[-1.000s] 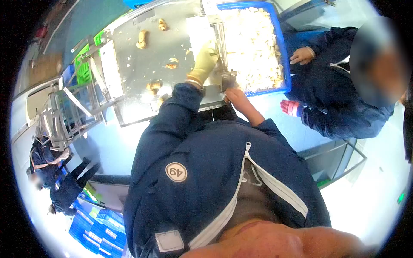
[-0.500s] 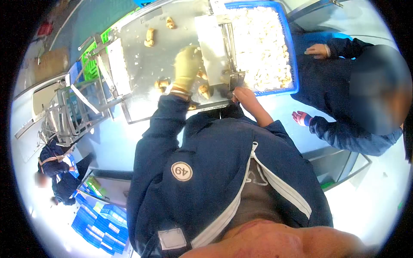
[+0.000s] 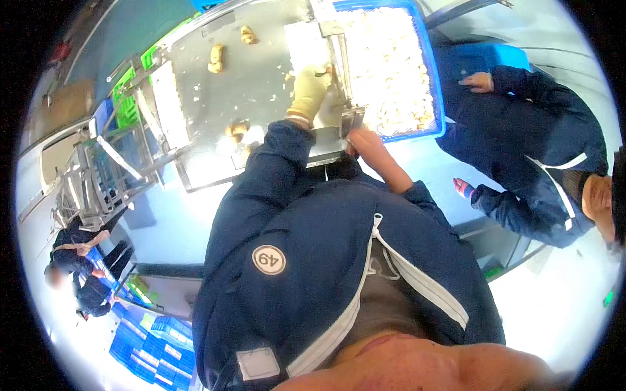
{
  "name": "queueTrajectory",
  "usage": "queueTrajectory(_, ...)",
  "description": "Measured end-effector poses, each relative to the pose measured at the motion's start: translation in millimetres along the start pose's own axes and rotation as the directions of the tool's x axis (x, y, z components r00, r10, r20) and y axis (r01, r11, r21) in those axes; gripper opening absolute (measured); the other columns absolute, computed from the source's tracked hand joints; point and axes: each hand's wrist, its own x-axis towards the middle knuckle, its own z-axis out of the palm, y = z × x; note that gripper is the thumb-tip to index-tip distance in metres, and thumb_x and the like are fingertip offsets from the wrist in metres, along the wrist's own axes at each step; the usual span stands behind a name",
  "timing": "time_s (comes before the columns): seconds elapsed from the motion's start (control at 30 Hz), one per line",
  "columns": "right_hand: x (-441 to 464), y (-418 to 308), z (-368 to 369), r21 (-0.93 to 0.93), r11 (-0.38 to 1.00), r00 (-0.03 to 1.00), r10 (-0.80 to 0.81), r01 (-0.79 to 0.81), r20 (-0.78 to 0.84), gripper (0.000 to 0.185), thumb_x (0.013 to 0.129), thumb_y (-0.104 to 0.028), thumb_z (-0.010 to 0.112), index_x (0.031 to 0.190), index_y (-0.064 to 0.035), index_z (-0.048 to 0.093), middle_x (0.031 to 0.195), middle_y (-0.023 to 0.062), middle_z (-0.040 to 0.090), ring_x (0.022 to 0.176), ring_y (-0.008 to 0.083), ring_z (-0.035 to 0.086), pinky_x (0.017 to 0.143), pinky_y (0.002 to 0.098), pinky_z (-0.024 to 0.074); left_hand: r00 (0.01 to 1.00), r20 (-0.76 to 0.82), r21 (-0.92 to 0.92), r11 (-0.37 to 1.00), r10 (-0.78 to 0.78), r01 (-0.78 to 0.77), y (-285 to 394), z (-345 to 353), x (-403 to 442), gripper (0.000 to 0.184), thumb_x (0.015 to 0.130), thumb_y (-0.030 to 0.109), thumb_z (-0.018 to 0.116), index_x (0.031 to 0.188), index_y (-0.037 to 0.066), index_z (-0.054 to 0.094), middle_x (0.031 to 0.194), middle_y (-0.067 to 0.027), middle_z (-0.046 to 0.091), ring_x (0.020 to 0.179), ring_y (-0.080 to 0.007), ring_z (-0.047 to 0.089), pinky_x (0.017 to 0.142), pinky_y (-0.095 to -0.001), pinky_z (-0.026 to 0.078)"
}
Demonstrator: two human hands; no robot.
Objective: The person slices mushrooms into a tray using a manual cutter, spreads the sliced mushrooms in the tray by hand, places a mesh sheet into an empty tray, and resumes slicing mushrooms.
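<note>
My left hand (image 3: 312,88), in a yellowish glove, is closed over the pale board of a slicing device at the table's right side. A small brown bit shows at its fingertips, apparently part of a mushroom. My right hand (image 3: 369,144), bare, is closed at the near end of the slicer's metal bar (image 3: 353,118); its fingers partly hide what they grip, which looks like a handle. On the metal table (image 3: 261,91) lie tan, stubby mushroom-like pieces: one mushroom (image 3: 216,58) and another mushroom (image 3: 248,35) towards the back, others (image 3: 237,132) near the front edge.
A blue basket (image 3: 438,98) full of whitish cut pieces stands right of the slicer. At the right is a co-worker in dark clothing (image 3: 521,124). Another slicer-like metal frame (image 3: 85,182) is at the left. Blue crates (image 3: 140,348) are stacked lower left, with a person nearby.
My left hand has moved right and away from me, from the table's front pieces onto the slicer's board. My right hand stays at the bar's near end. The co-worker at right has leaned back.
</note>
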Motion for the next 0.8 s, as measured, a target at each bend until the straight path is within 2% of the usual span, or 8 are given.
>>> queueTrajectory(0.07, 1.0, -4.9, -2.3, -0.063, 0.992, 0.993, -0.113, 0.111, -0.030, 0.029, 0.087, -0.019, 0.044, 0.065, -0.0014, 0.051, 0.066, 0.0134, 0.056, 0.060, 0.0290, 0.056, 0.058, 0.0376, 0.0437, 0.999, -0.011, 0.014, 0.999, 0.050, -0.050, -5.2, 11.0, 5.9, 0.015, 0.085, 0.017, 0.064, 0.090, 0.003, 0.067, 0.080, -0.0092, 0.068, 0.072, -0.0183, 0.062, 0.065, -0.0294, 0.049)
queueTrajectory(0.1, -0.3, -6.8, -2.4, -0.004, 1.000, 1.000, -0.017, 0.017, -0.010, 0.024, 0.085, -0.017, 0.046, 0.067, -0.0017, 0.051, 0.065, 0.0131, 0.055, 0.060, 0.0296, 0.056, 0.058, 0.0377, 0.0439, 0.997, -0.017, 0.030, 0.997, 0.069, -0.068, -10.9, 12.1, 6.1, 0.011, 0.086, 0.013, 0.065, 0.089, 0.003, 0.067, 0.075, -0.0048, 0.068, 0.064, -0.0113, 0.061, 0.059, -0.0254, 0.048)
queueTrajectory(0.23, 2.2, 0.2, 0.6, -0.071, 0.997, 1.000, -0.014, 0.014, 0.000, 0.014, 0.081, -0.012, 0.050, 0.071, -0.0023, 0.051, 0.065, 0.0128, 0.053, 0.060, 0.0313, 0.055, 0.058, 0.0383, 0.0443, 0.998, 0.000, 0.197, 0.978, 0.067, -0.066, -8.7, 7.6, 10.1, 0.015, 0.085, 0.017, 0.064, 0.091, 0.004, 0.070, 0.068, -0.0063, 0.066, 0.060, -0.0137, 0.060, 0.056, -0.0275, 0.047)
queueTrajectory(0.33, -4.4, -35.9, -8.2, -0.199, 0.948, 0.961, -0.268, 0.250, -0.070, 0.018, 0.082, -0.015, 0.049, 0.069, -0.0019, 0.051, 0.065, 0.0149, 0.054, 0.062, 0.0331, 0.056, 0.059, 0.0404, 0.0443, 0.998, 0.021, 0.192, 0.979, 0.064, -0.067, -4.1, 6.5, 11.5, 0.016, 0.084, 0.019, 0.065, 0.088, 0.004, 0.069, 0.066, -0.0071, 0.066, 0.057, -0.0161, 0.059, 0.056, -0.0299, 0.047)
queueTrajectory(0.53, 2.3, 16.5, 9.5, -0.059, 0.998, 0.998, 0.020, -0.024, -0.067, 0.031, 0.090, -0.017, 0.044, 0.068, 0.0008, 0.055, 0.063, 0.0110, 0.055, 0.058, 0.0197, 0.054, 0.057, 0.0306, 0.0424, 0.993, 0.078, 0.249, 0.963, 0.084, -0.101, -0.5, 0.8, 12.5, 0.016, 0.083, 0.021, 0.064, 0.084, 0.005, 0.069, 0.069, -0.0106, 0.066, 0.063, -0.0237, 0.063, 0.061, -0.0345, 0.049)
queueTrajectory(0.63, 2.7, 29.2, 12.2, -0.078, 0.997, 0.996, -0.024, 0.018, -0.080, 0.031, 0.091, -0.016, 0.043, 0.067, 0.0005, 0.055, 0.063, 0.0107, 0.055, 0.058, 0.0191, 0.053, 0.057, 0.0308, 0.0418, 0.979, 0.070, 0.308, 0.930, 0.189, -0.202, 5.9, -0.5, 14.4, 0.017, 0.083, 0.022, 0.063, 0.085, 0.005, 0.068, 0.072, -0.0146, 0.067, 0.067, -0.0298, 0.064, 0.064, -0.0373, 0.049)
queueTrajectory(0.73, -5.7, -52.2, -5.9, 0.120, 0.993, 0.994, 0.017, -0.004, -0.105, 0.027, 0.089, -0.016, 0.042, 0.072, 0.0005, 0.054, 0.071, 0.0173, 0.057, 0.064, 0.0336, 0.056, 0.061, 0.0402, 0.0437, 0.985, 0.072, 0.300, 0.939, 0.155, -0.170, 6.8, 0.9, 7.7, 0.018, 0.082, 0.022, 0.063, 0.085, 0.005, 0.068, 0.077, -0.0175, 0.067, 0.072, -0.0342, 0.064, 0.066, -0.0390, 0.049)
queueTrajectory(0.8, -2.2, -19.8, -1.4, -0.177, 0.968, 0.979, -0.193, 0.179, -0.067, 0.027, 0.089, -0.017, 0.042, 0.071, 0.0002, 0.053, 0.071, 0.0171, 0.058, 0.065, 0.0343, 0.056, 0.062, 0.0403, 0.0435, 0.992, 0.077, 0.310, 0.943, 0.099, -0.118, 10.0, 1.1, 8.0, 0.018, 0.082, 0.021, 0.061, 0.086, 0.005, 0.068, 0.080, -0.0178, 0.067, 0.074, -0.0346, 0.064, 0.068, -0.0386, 0.050)
